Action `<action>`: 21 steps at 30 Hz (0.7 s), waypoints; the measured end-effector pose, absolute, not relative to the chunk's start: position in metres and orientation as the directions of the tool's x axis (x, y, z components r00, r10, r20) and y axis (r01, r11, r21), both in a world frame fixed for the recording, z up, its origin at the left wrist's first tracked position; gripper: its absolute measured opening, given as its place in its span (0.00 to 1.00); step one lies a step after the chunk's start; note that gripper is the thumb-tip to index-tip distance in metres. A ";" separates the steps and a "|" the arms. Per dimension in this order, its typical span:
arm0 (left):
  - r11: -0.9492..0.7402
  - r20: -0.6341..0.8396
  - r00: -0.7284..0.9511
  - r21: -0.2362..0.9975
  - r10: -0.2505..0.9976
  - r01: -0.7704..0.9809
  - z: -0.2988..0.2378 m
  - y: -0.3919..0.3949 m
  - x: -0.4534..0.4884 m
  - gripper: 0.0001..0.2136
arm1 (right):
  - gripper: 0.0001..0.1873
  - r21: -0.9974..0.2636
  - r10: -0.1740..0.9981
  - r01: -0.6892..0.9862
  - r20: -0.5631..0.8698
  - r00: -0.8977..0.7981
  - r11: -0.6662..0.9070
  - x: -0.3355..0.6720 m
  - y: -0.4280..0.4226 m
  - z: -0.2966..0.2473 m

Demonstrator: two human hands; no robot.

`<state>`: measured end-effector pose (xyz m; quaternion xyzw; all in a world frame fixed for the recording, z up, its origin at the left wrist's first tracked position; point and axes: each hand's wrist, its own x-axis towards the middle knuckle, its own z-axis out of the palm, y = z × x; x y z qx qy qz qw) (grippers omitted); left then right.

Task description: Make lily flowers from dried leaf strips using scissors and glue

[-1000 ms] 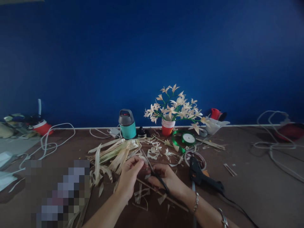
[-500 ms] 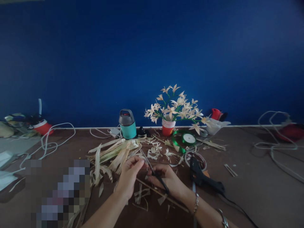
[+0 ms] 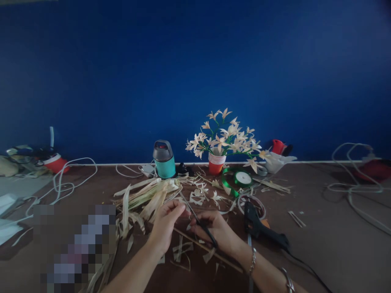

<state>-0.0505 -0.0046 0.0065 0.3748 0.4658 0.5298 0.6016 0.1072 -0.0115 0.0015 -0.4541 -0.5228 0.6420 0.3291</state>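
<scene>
My right hand (image 3: 218,232) is closed on black-handled scissors (image 3: 195,216), whose blades point up and left toward my left hand. My left hand (image 3: 166,224) pinches a small pale piece of dried leaf (image 3: 182,206) at its fingertips, right by the blades. Both hands hover low over the brown floor (image 3: 320,244). A heap of dried leaf strips (image 3: 149,195) lies just beyond my left hand. A thin stick (image 3: 210,251) lies under my hands among leaf scraps.
A black glue gun (image 3: 262,228) with its cord lies right of my right hand. Further back stand a teal jar (image 3: 164,159), a red cup of pale flowers (image 3: 224,142) and a green ribbon roll (image 3: 238,178). White cables (image 3: 61,183) trail at the left and right.
The scissors' blades have swung slightly and my left fingertips have shifted a little against them. Both hands stay in the same spot.
</scene>
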 end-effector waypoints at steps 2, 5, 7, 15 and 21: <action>0.160 -0.164 0.012 0.942 0.986 -0.296 0.008 -0.004 -0.051 0.08 | 0.18 -0.968 0.897 0.076 -0.249 -0.366 -0.238 0.108 -0.011 0.002; 0.155 -0.151 0.038 0.946 0.988 -0.285 0.009 -0.004 -0.052 0.08 | 0.18 -0.967 0.896 0.090 -0.254 -0.364 -0.238 0.109 -0.011 0.004; 0.157 -0.147 0.057 0.948 0.987 -0.277 0.009 -0.003 -0.053 0.08 | 0.17 -0.971 0.899 0.085 -0.239 -0.367 -0.224 0.109 -0.010 0.004; 0.193 -0.179 0.073 0.939 0.981 -0.285 0.014 -0.002 -0.055 0.08 | 0.13 -0.977 0.895 0.116 -0.212 -0.392 -0.181 0.111 -0.009 0.003; 0.197 -0.177 0.093 0.938 0.980 -0.285 0.016 -0.003 -0.056 0.08 | 0.12 -0.984 0.901 0.117 -0.173 -0.398 -0.138 0.111 -0.010 0.007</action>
